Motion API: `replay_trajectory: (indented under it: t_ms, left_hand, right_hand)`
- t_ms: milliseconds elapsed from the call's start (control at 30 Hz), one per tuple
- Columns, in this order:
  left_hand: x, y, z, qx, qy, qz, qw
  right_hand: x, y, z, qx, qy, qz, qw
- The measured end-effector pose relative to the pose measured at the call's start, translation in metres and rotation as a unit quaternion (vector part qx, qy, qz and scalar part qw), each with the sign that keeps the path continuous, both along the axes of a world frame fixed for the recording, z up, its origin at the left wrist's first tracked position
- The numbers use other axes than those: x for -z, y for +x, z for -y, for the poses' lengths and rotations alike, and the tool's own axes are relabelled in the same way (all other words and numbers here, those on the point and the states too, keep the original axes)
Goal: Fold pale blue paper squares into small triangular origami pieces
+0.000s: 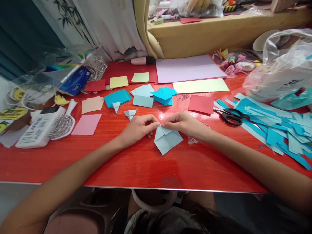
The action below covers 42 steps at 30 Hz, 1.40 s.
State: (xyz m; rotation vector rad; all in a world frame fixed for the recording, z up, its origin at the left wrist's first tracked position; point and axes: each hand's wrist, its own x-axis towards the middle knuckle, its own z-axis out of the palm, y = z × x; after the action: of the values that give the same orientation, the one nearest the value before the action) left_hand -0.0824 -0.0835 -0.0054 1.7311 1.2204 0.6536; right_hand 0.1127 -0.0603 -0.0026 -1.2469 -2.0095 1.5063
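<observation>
Between my hands, above the red table (136,165), is a pale blue sheet of paper (167,142) with folds along its upper part. My left hand (140,127) pinches its top left edge between thumb and finger. Thumb and fingers of my right hand (184,123) are closed on the top edge, close beside the left thumb. Just beyond my left hand lies a small folded pale blue paper piece (130,113), with a similar folded triangle (116,106) farther left. Bright blue squares (117,97) and pale blue squares (143,100) lie behind them.
Black-handled scissors (231,116) and a heap of blue paper strips (280,125) lie at the right, below a plastic bag (287,65). A red square (201,104) is nearer the middle. At the left are a pink square (86,124), a hairbrush (63,125) and a white bottle (40,126).
</observation>
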Motion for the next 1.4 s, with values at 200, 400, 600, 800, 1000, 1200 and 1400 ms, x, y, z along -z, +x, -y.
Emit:
replay_trajectory:
  t_ms: [200,400,600,800,1000,1200,1400]
  left_hand:
    - [0.0001,0.0001,0.0003,0.001,0.004,-0.003,1.0]
    - [0.0001,0.0008,0.0007,-0.001,-0.001,0.001,1.0]
    - [-0.0009,0.0012,0.0006,-0.006,-0.015,0.003,1.0]
    - [-0.0044,0.0038,-0.0004,-0.01,-0.046,-0.001,0.999]
    - [-0.0059,0.0032,-0.0009,-0.01,-0.05,-0.005,0.999]
    - [-0.0028,0.0033,-0.001,-0.01,-0.063,0.026,0.998]
    - [-0.0005,0.0019,0.0004,-0.017,-0.033,0.035,0.999]
  right_hand:
    - [0.0017,-0.0011,-0.0013,0.0,0.002,0.003,1.0]
    - [0.0015,-0.0011,-0.0013,-0.001,0.005,0.002,1.0]
    - [0.0002,-0.0013,0.0003,0.003,0.012,0.014,1.0]
    - [0.0001,-0.0013,0.0019,0.004,0.022,0.013,1.0]
    - [-0.0009,-0.0019,0.0021,0.0,0.03,0.021,0.999]
    - [0.0025,-0.0018,0.0019,0.001,0.054,0.02,0.998]
    - [0.0028,-0.0012,0.0023,-0.009,0.068,0.009,0.998]
